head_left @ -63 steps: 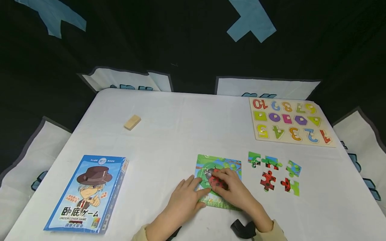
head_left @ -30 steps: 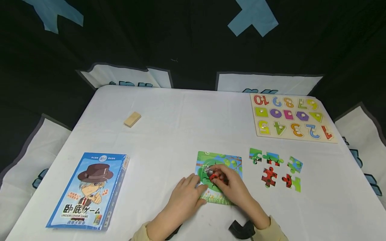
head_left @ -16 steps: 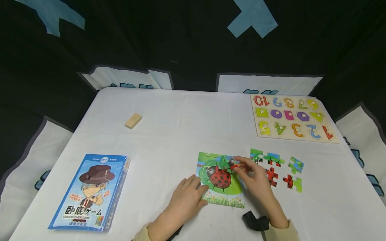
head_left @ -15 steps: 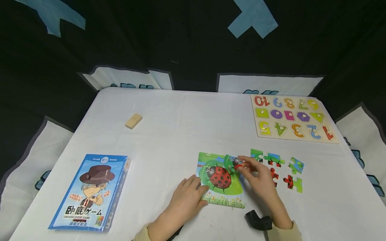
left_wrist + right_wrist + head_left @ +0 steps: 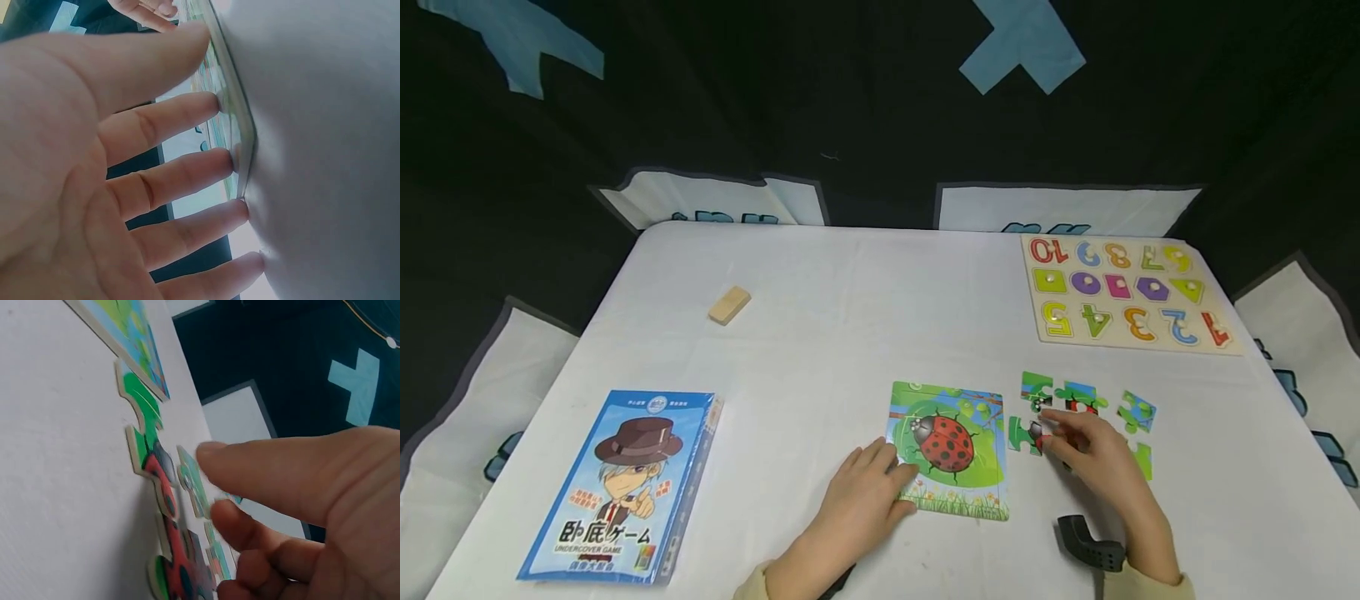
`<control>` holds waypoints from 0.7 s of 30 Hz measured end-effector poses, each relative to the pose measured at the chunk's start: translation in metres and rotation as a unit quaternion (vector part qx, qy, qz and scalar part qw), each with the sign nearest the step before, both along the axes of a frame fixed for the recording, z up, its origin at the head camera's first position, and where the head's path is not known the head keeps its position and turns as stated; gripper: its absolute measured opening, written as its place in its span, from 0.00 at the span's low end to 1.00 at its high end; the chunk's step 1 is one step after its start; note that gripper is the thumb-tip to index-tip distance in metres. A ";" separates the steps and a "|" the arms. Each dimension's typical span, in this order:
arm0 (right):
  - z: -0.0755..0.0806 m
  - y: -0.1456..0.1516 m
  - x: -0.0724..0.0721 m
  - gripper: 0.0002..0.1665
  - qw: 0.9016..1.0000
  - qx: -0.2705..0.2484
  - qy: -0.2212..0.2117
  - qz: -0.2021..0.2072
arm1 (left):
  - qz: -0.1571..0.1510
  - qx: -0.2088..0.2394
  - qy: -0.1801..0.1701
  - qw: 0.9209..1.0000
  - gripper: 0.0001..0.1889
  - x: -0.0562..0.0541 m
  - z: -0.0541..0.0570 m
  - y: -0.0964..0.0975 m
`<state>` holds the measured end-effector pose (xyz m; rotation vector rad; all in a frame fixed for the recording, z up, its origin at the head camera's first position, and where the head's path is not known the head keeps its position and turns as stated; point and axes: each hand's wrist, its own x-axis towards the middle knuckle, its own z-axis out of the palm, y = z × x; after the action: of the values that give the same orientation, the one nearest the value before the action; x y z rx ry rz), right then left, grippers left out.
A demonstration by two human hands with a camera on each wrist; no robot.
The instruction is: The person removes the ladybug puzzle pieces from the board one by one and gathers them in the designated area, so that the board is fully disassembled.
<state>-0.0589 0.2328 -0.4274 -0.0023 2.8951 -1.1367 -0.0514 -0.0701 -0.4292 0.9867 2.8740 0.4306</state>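
Ladybug puzzle board (image 5: 970,475) lies flat on the white table (image 5: 850,317), near the front edge, slightly right of centre. Left hand (image 5: 867,493) rests beside the board's left edge, fingers straight and spread; left wrist view shows the fingertips (image 5: 225,162) touching that edge of the board (image 5: 234,112).

Right hand (image 5: 1093,454) is just right of the board, over the loose pieces. Its fingers sit on or at a green-and-red piece (image 5: 1024,435) lying on the table close to the board's right edge. Right wrist view: thumb extended, fingers loosely bent above that piece (image 5: 150,456), which is flat on the table. Can't tell whether the fingertips actually pinch it or only touch it; view is too oblique.

Other loose pieces: a green one (image 5: 1036,389), a blue-green one (image 5: 1078,397), another (image 5: 1137,412) at the far right, all apart from the board.

Elsewhere: number peg puzzle (image 5: 1123,300) at far right, wooden block (image 5: 729,304) at far left, blue card game box (image 5: 625,483) at near left.
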 end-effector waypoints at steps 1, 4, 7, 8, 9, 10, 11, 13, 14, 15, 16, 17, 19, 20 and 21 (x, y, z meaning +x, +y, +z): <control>0.000 -0.002 0.001 0.19 1.000 0.005 0.015 -0.004 | 0.000 0.001 0.000 1.000 0.21 0.000 0.000 0.000; -0.001 -0.011 0.002 0.18 0.999 0.009 0.050 0.006 | 0.000 0.004 0.003 1.000 0.21 0.001 0.000 0.000; -0.005 -0.026 0.002 0.19 0.996 -0.006 0.049 0.068 | 0.003 0.009 0.005 1.000 0.21 0.002 0.000 -0.001; -0.006 -0.032 0.003 0.19 0.994 -0.010 0.042 0.096 | 0.005 0.010 0.006 1.000 0.21 0.002 0.000 -0.001; -0.007 -0.037 0.003 0.20 0.992 -0.013 0.034 0.122 | 0.005 0.011 0.006 1.000 0.21 0.002 0.000 -0.001; -0.008 -0.042 0.004 0.20 0.989 -0.011 0.025 0.145 | 0.005 0.012 0.006 1.000 0.20 0.002 0.000 -0.001; -0.009 -0.046 0.005 0.20 0.987 -0.007 0.018 0.162 | 0.005 0.014 0.005 1.000 0.20 0.002 0.000 -0.001; -0.009 -0.052 0.007 0.21 0.983 0.000 0.008 0.182 | 0.004 0.013 0.006 1.000 0.20 0.002 0.000 -0.001; -0.009 -0.053 0.007 0.22 0.982 0.006 0.007 0.189 | 0.004 0.012 0.008 1.000 0.20 0.002 0.000 -0.001; -0.009 -0.054 0.007 0.22 0.981 0.010 0.005 0.194 | 0.004 0.012 0.009 1.000 0.20 0.002 0.000 -0.001; -0.009 -0.055 0.007 0.23 0.980 0.014 0.005 0.196 | 0.004 0.011 0.009 1.000 0.20 0.002 0.000 -0.001; -0.009 -0.056 0.007 0.24 0.980 0.016 0.004 0.197 | 0.004 0.012 0.010 1.000 0.20 0.001 0.000 -0.001; -0.009 -0.056 0.007 0.26 0.980 0.023 0.005 0.197 | 0.004 0.011 0.009 1.000 0.20 0.001 0.000 -0.001; -0.009 -0.057 0.007 0.26 0.980 0.027 0.006 0.197 | 0.002 0.011 0.008 1.000 0.20 0.001 0.000 -0.001; -0.009 -0.057 0.007 0.27 0.980 0.031 0.008 0.195 | 0.000 0.008 0.007 1.000 0.21 0.001 0.000 0.000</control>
<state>-0.0518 0.1761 -0.4369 -0.5515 2.7633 -0.9774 -0.0504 -0.0704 -0.4297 0.9977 2.8872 0.4494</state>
